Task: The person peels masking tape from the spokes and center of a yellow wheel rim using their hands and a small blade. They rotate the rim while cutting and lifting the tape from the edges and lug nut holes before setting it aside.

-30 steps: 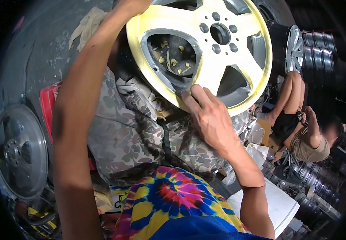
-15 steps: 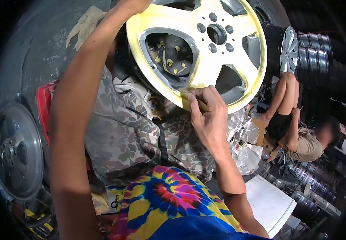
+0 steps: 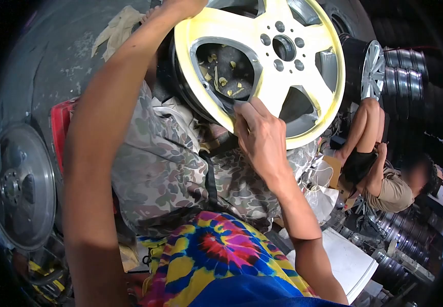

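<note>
A five-spoke wheel rim (image 3: 270, 77), coated pale yellow with grey showing in its openings, stands tilted in front of me. My left hand (image 3: 186, 7) grips its outer edge at the upper left, partly cut off by the top of the view. At the lower edge, beside the base of a spoke, my right hand (image 3: 260, 130) presses with bent, closed fingers. They pinch what looks like a folded piece of sandpaper, now mostly hidden under the fingers. Several yellow scraps (image 3: 223, 81) lie behind the rim's left opening.
Camouflage cloth (image 3: 165, 169) covers my lap below the rim. Another wheel (image 3: 21, 187) leans at the left near a red object (image 3: 60, 123). On the right sits another person (image 3: 390, 189), by stacked rims (image 3: 405, 77) and a white panel (image 3: 341, 261).
My right hand has moved slightly up and left along the rim's lower edge, its back turning more toward me. The rim and my left hand appear shifted slightly right.
</note>
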Action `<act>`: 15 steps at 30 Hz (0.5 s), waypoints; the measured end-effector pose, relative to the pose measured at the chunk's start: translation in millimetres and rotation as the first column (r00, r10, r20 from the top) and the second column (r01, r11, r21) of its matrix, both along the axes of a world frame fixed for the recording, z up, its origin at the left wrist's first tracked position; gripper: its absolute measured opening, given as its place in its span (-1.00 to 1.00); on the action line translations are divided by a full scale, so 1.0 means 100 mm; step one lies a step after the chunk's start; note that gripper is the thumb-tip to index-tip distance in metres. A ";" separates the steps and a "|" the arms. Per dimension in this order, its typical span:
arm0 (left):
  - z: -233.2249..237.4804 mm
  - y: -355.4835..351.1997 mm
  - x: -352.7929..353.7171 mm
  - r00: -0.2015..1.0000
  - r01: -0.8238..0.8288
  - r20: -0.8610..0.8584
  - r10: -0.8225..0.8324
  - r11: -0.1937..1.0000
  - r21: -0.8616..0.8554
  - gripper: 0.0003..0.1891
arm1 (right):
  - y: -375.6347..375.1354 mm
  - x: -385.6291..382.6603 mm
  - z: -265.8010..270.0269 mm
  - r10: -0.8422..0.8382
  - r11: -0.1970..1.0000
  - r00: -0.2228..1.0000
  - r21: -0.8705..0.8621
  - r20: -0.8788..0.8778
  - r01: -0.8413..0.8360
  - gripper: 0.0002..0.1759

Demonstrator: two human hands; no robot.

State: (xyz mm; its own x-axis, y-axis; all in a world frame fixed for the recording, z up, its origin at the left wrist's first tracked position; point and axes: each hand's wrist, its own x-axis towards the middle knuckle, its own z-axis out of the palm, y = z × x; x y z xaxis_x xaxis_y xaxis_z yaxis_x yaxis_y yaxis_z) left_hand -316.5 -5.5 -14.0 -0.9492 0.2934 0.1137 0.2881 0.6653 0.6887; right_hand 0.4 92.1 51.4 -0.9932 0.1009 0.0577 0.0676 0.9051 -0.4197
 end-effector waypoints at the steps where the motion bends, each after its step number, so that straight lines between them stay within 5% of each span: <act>1: 0.02 0.00 0.00 1.000 -0.012 0.005 0.012 0.999 -0.053 -0.59 | 0.03 -0.05 -0.01 0.047 0.998 0.998 0.029 0.029 -0.047 -0.88; 3: 0.01 0.00 -0.01 1.000 -0.013 0.019 0.013 1.000 -0.024 -0.59 | 0.10 -0.10 -0.03 0.102 0.993 0.993 0.061 0.059 -0.106 -0.91; 5: -0.05 -0.03 -0.01 0.999 -0.013 0.046 0.012 1.000 0.004 -0.60 | 0.20 -0.10 0.00 0.026 0.978 0.991 -0.202 -0.130 -0.052 -0.87; 7: -0.05 -0.03 0.06 0.903 -0.066 -0.426 0.051 0.998 -0.021 -0.61 | 0.23 -0.02 0.17 -0.106 0.970 0.993 -0.222 -0.047 0.093 -0.81; 9: 0.16 -0.03 0.13 0.897 0.002 -0.443 0.011 1.000 0.029 -0.64 | 0.23 0.08 0.23 -0.222 0.955 0.973 -0.190 0.054 0.229 -0.81; 15: 0.61 -0.07 0.50 0.936 0.222 -0.310 -0.165 0.962 0.157 -0.74 | -0.04 0.16 0.03 -0.183 0.949 0.983 -0.261 -0.002 0.176 -0.82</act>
State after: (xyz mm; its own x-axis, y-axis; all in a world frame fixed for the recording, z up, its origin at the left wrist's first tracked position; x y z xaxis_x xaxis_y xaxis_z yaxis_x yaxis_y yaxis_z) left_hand -266.5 -12.6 47.2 -0.7925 0.4148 0.4470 0.6051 0.4436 0.6611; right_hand 16.1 88.3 54.9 -0.9558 0.2922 0.0314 0.2049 0.7390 -0.6417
